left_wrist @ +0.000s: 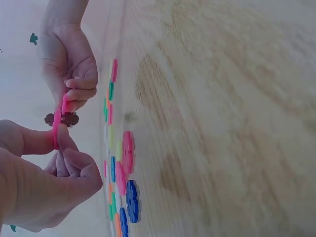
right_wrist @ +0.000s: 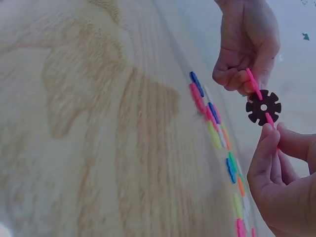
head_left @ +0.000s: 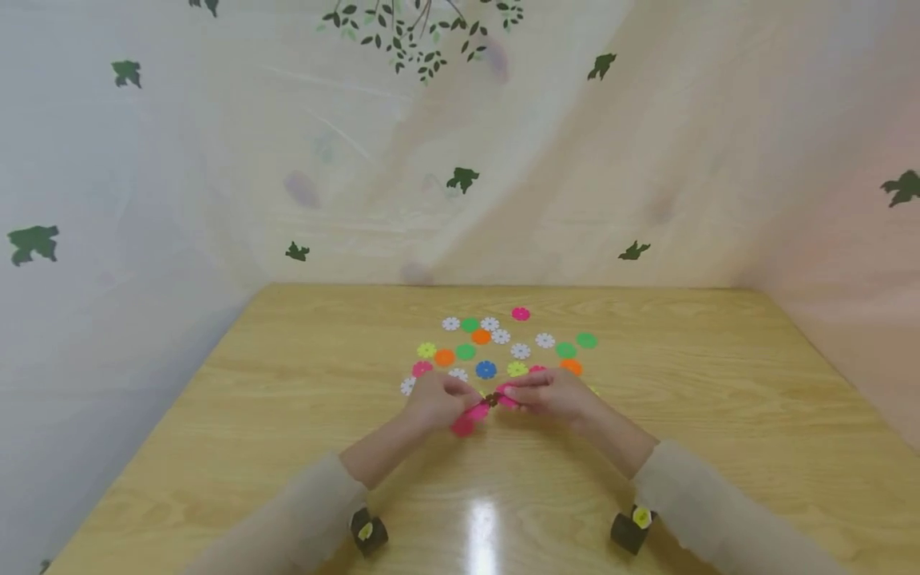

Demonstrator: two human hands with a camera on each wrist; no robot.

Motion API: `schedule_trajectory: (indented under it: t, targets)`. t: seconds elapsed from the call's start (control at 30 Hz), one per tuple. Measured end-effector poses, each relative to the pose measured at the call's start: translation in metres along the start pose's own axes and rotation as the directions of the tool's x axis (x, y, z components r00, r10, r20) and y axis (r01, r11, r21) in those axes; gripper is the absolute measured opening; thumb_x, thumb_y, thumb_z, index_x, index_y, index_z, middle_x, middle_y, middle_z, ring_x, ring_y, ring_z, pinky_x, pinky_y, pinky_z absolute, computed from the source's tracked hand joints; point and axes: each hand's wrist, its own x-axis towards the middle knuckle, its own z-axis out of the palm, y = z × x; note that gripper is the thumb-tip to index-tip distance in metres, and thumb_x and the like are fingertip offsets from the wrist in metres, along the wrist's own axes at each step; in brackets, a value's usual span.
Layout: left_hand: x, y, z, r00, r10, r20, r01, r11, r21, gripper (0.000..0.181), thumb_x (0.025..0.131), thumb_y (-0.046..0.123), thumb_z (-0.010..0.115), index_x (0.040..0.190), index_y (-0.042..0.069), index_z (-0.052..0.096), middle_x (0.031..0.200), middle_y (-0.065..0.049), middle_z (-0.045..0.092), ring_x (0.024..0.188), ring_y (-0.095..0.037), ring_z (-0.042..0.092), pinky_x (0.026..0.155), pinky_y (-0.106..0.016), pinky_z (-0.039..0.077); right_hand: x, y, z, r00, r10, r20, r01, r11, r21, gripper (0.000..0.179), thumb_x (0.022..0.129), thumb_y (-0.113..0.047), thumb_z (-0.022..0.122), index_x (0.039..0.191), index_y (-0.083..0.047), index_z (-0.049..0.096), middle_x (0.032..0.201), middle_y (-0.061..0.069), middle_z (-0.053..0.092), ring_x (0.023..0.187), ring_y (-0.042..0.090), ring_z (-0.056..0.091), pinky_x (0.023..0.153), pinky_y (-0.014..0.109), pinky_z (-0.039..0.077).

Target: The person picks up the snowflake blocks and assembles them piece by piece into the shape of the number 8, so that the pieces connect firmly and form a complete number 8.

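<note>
Close over the table, both hands meet at small notched plastic discs. Between thumb and fingers, my left hand pinches a pink disc. A second pink disc is pinched by my right hand. A dark brown disc with a round center hole sits between them, its notched edge meeting both pink discs. In the right wrist view the brown disc faces the camera, while the pink ones appear nearly edge-on. More pink shows just below the left fingers in the head view.
Loose discs lie flat beyond the hands, among them a blue disc, a green disc, an orange disc and a white disc. The wooden table ends at a patterned cloth backdrop.
</note>
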Motion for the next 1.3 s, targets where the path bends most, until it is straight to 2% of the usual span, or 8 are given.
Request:
schedule_trajectory:
  t: [0.23, 0.43, 0.53, 0.7, 0.83, 1.0, 1.2, 1.3]
  targets:
    - [-0.003, -0.005, -0.003, 0.999, 0.026, -0.019, -0.028, 0.996, -0.088, 0.018, 0.084, 0.021, 0.073, 0.095, 0.006, 0.074, 0.097, -0.007, 0.070, 0.084, -0.014, 0.058, 0.066, -0.020, 0.047, 0.002, -0.005, -0.001, 1.000, -0.002, -0.006, 0.003, 0.990, 0.142, 0.039, 0.092, -0.008, 0.063, 0.126, 0.009, 0.056, 0.088, -0.006, 0.074, 0.079, 0.005, 0.068, 0.081, 0.023, 0.059]
    - [-0.008, -0.007, -0.004, 0.996, 0.044, 0.077, -0.029, 0.982, -0.185, 0.018, 0.086, 0.017, 0.071, 0.096, 0.001, 0.072, 0.089, -0.009, 0.073, 0.071, -0.008, 0.063, 0.068, -0.024, 0.057, 0.004, -0.006, -0.001, 1.000, -0.011, 0.007, 0.010, 0.991, 0.136, 0.036, 0.092, -0.006, 0.061, 0.123, 0.011, 0.057, 0.083, -0.007, 0.073, 0.076, 0.004, 0.068, 0.080, 0.023, 0.059]
    - [-0.009, -0.007, -0.006, 0.994, 0.056, 0.094, -0.040, 0.985, -0.166, 0.020, 0.088, 0.018, 0.069, 0.098, 0.001, 0.071, 0.092, -0.010, 0.074, 0.075, -0.009, 0.066, 0.072, -0.026, 0.059, 0.004, -0.006, -0.002, 1.000, -0.007, 0.013, 0.006, 0.993, 0.117, 0.035, 0.092, -0.008, 0.062, 0.122, 0.011, 0.058, 0.084, -0.008, 0.073, 0.076, 0.004, 0.068, 0.080, 0.022, 0.059]
    - [-0.005, -0.007, -0.009, 0.998, 0.039, 0.051, -0.034, 0.995, -0.097, 0.024, 0.089, 0.027, 0.068, 0.103, 0.007, 0.071, 0.101, -0.007, 0.075, 0.092, -0.015, 0.067, 0.078, -0.026, 0.054, 0.004, -0.005, -0.001, 0.999, -0.012, 0.048, 0.009, 0.999, 0.052, 0.036, 0.091, -0.010, 0.064, 0.121, 0.008, 0.060, 0.095, -0.001, 0.075, 0.080, 0.004, 0.068, 0.079, 0.023, 0.059]
    - [-0.002, -0.006, -0.008, 0.995, 0.019, 0.099, -0.003, 0.986, -0.166, 0.024, 0.089, 0.024, 0.068, 0.104, 0.006, 0.071, 0.098, -0.009, 0.075, 0.085, -0.016, 0.072, 0.077, -0.027, 0.058, 0.004, -0.005, 0.004, 0.996, -0.020, 0.086, 0.021, 1.000, -0.010, 0.037, 0.088, -0.011, 0.068, 0.119, 0.008, 0.063, 0.101, 0.006, 0.075, 0.080, 0.007, 0.070, 0.077, 0.024, 0.059]
    - [0.001, -0.006, -0.002, 0.989, 0.042, 0.145, -0.007, 0.971, -0.237, 0.019, 0.086, 0.014, 0.071, 0.101, 0.001, 0.072, 0.094, -0.013, 0.076, 0.081, -0.015, 0.073, 0.078, -0.027, 0.059, 0.003, -0.004, 0.009, 0.994, -0.032, 0.108, 0.038, 0.998, -0.053, 0.036, 0.086, -0.014, 0.071, 0.116, 0.006, 0.065, 0.096, 0.007, 0.076, 0.078, 0.009, 0.070, 0.076, 0.025, 0.060]
    - [0.001, -0.009, -0.002, 0.991, 0.054, 0.126, -0.023, 0.972, -0.234, 0.016, 0.084, 0.010, 0.072, 0.098, 0.000, 0.073, 0.092, -0.014, 0.076, 0.076, -0.011, 0.071, 0.073, -0.024, 0.059, 0.004, -0.003, 0.005, 0.990, -0.072, 0.119, 0.084, 0.992, -0.097, 0.038, 0.088, -0.014, 0.069, 0.118, 0.008, 0.063, 0.106, 0.015, 0.074, 0.082, 0.011, 0.071, 0.080, 0.030, 0.060]
    - [0.002, -0.010, -0.004, 0.993, 0.047, 0.107, -0.022, 0.974, -0.226, 0.017, 0.084, 0.009, 0.072, 0.098, 0.001, 0.073, 0.092, -0.013, 0.076, 0.074, -0.009, 0.069, 0.069, -0.022, 0.057, 0.001, -0.006, -0.007, 0.991, -0.105, 0.080, 0.118, 0.979, -0.168, 0.038, 0.089, -0.016, 0.068, 0.119, 0.008, 0.062, 0.110, 0.020, 0.071, 0.087, 0.018, 0.073, 0.083, 0.033, 0.060]
